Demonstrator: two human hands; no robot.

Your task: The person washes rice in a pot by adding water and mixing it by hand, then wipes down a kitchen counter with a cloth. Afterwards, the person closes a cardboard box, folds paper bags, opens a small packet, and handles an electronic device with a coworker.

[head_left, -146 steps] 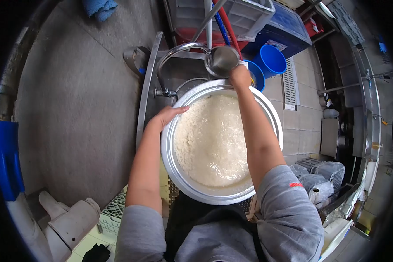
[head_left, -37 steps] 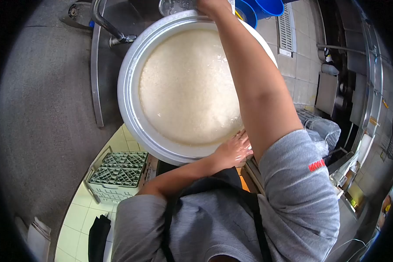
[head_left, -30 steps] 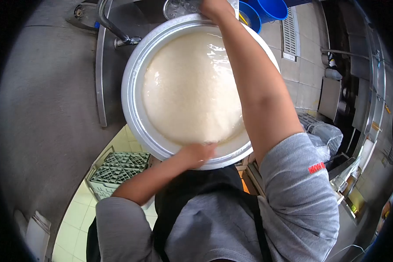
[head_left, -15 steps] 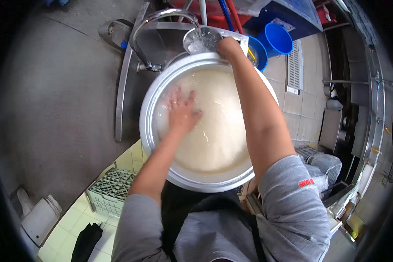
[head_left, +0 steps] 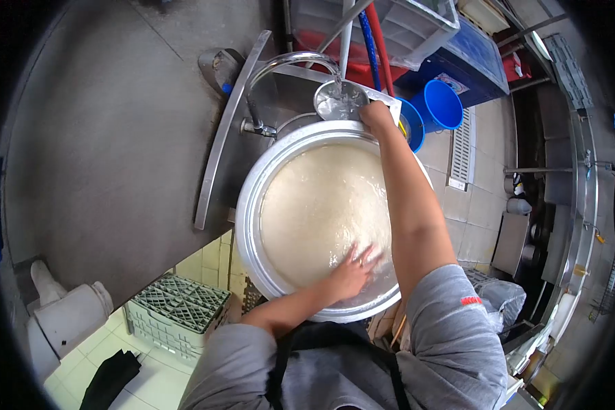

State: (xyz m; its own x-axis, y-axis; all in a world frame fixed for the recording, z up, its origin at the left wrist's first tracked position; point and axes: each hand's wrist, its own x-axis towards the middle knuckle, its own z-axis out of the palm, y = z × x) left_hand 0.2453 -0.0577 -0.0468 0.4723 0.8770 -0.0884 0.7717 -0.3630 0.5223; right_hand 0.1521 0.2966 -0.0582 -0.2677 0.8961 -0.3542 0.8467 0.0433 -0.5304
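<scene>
A large round metal pot (head_left: 248, 239) stands in front of me, filled with cloudy, cream-coloured liquid (head_left: 314, 212). My left hand (head_left: 354, 275) is at the near right of the pot, its fingers spread and dipping into the liquid; their tips are partly under the surface. Beyond the far rim, my right hand (head_left: 377, 116) is closed on the side of a metal bowl (head_left: 321, 102). Water runs from a curved tap (head_left: 280, 60) into this bowl. My right wrist hides part of the grip.
A steel sink (head_left: 215, 164) lies behind and left of the pot. Blue buckets (head_left: 439, 104) stand at the far right, near a floor drain grate (head_left: 462, 150). A green plastic crate (head_left: 171, 321) sits at lower left. Grey worktop (head_left: 109, 150) fills the left.
My left hand has swept from the pot's left side to its near right side. My right hand still holds the bowl under the tap. The whole view has shifted slightly.
</scene>
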